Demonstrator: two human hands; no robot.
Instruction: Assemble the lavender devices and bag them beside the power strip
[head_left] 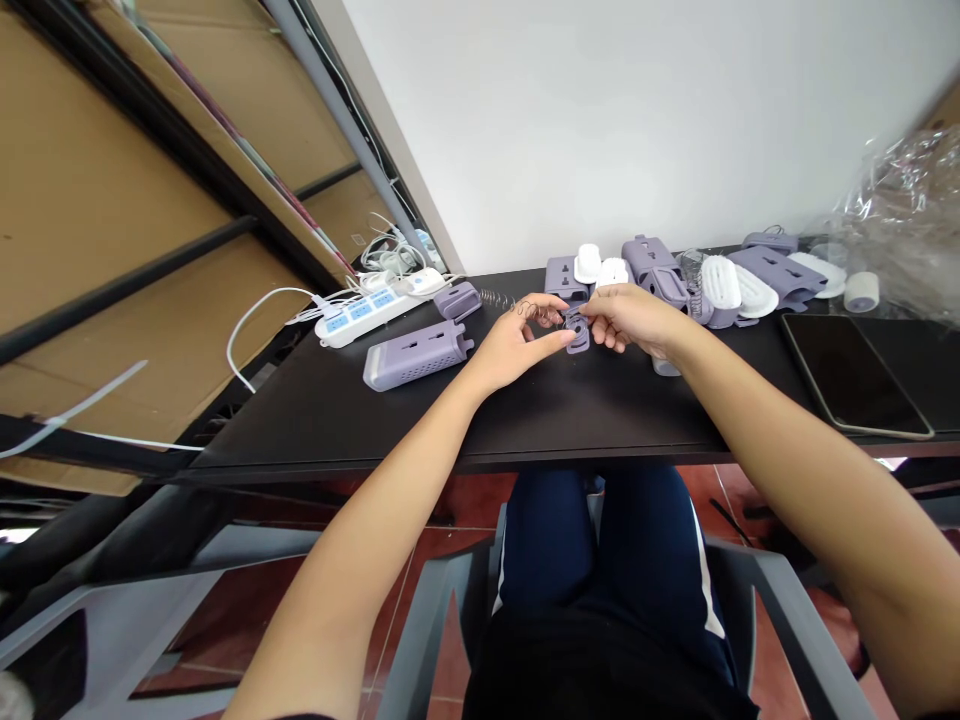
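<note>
Pinching a lilac plastic part between both hands

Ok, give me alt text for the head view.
The left hand and right hand meet over a black desk at a small lavender plastic part, a thin coil spring by the left hand. Lavender and white plastic parts lie beyond, with a white power strip to the left and a dark tablet to the right.

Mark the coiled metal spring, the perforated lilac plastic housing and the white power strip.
Coiled metal spring [496, 299], head view, on its exposed coils.
Perforated lilac plastic housing [412, 360], head view, on its perforated side.
White plastic power strip [358, 318], head view, on its top face.
</note>
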